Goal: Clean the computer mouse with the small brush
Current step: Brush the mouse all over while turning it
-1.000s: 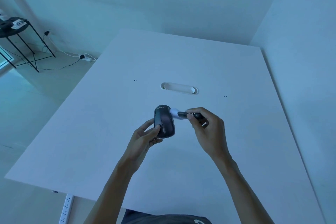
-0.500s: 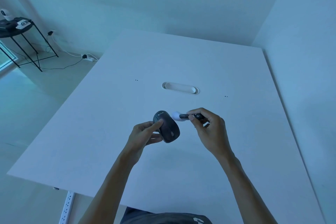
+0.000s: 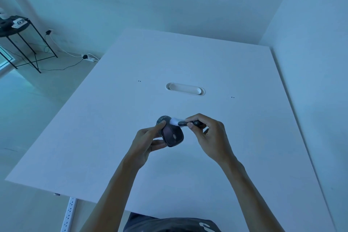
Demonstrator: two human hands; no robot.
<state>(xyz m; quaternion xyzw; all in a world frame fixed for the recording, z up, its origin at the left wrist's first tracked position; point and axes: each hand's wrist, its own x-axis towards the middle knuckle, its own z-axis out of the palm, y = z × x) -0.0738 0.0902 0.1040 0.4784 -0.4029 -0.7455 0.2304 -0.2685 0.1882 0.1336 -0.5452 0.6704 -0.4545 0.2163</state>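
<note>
Over white table [image 3: 113,128]: left hand [image 3: 148,141] grips mouse [image 3: 172,134], logo illegible; right hand [image 3: 209,135] pinches brush [image 3: 180,123].

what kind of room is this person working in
Probably a sparse office or workroom. A large white desk with a cable slot sits in a corner of bare walls, a power strip hangs below it, and a black side table stands by a wall socket.

Brush [image 3: 178,122] on hand-held mouse [image 3: 172,133]
</note>
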